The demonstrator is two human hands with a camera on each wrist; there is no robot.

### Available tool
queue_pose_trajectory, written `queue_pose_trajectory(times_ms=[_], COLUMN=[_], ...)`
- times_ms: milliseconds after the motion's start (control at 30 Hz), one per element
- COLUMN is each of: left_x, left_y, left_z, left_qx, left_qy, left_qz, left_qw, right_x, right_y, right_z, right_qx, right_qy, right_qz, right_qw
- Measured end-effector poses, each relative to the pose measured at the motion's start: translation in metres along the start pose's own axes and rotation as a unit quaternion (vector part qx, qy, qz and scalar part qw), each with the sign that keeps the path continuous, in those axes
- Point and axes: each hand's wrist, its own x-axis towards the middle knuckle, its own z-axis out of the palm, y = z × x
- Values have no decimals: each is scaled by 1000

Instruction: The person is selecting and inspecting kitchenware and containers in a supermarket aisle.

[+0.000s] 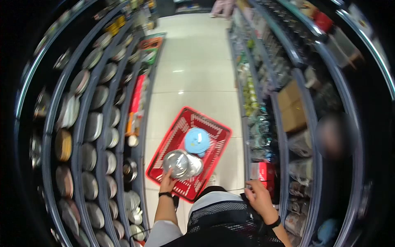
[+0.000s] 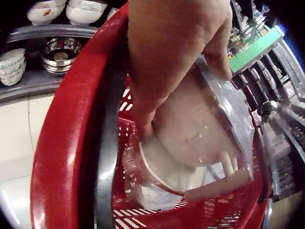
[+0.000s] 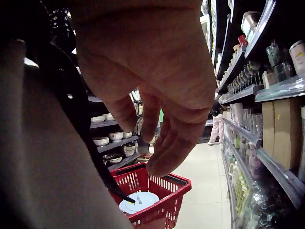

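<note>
My left hand [image 1: 168, 182] reaches over the near left side of a red shopping basket [image 1: 224, 144]. It grips a round, shiny, see-through container [image 1: 177, 162] in clear plastic wrap. In the left wrist view my fingers spread across the wrapped container [image 2: 186, 129], above a pale bowl [image 2: 164, 164] with a dark red outer side. A light blue round lid [image 1: 196, 140] lies farther up in the basket. My right hand [image 1: 259, 198] hangs at my right side, holding nothing, its fingers loosely bent. The right wrist view shows this hand [image 3: 147, 71] in front of the basket.
Shelves of bowls and plates [image 1: 90, 156] line the left of the aisle. On the right, shelves carry glassware [image 1: 261, 127] and a cardboard box [image 1: 292, 105], with a red box [image 1: 263, 175] low down. A person in pink trousers [image 3: 217, 130] stands farther down the tiled aisle.
</note>
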Motion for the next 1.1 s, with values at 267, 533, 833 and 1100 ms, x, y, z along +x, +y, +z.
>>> queue_pose_trajectory(times_ms=[267, 533, 833, 1100], left_x=[19, 35, -24, -173], left_y=[10, 38, -54, -195], left_z=[-9, 48, 263, 402], left_qx=[128, 592, 492, 506], left_qy=[-9, 170, -206, -508], left_qz=[65, 403, 379, 240], left_qw=[990, 677, 757, 655], right_x=[-24, -75, -208, -379], right_y=[19, 53, 97, 126], right_z=[-12, -43, -129, -171], right_qx=[-29, -24, -85, 7], right_qy=[26, 100, 407, 711], right_qz=[-13, 28, 192, 317], right_qw=[999, 994, 889, 628])
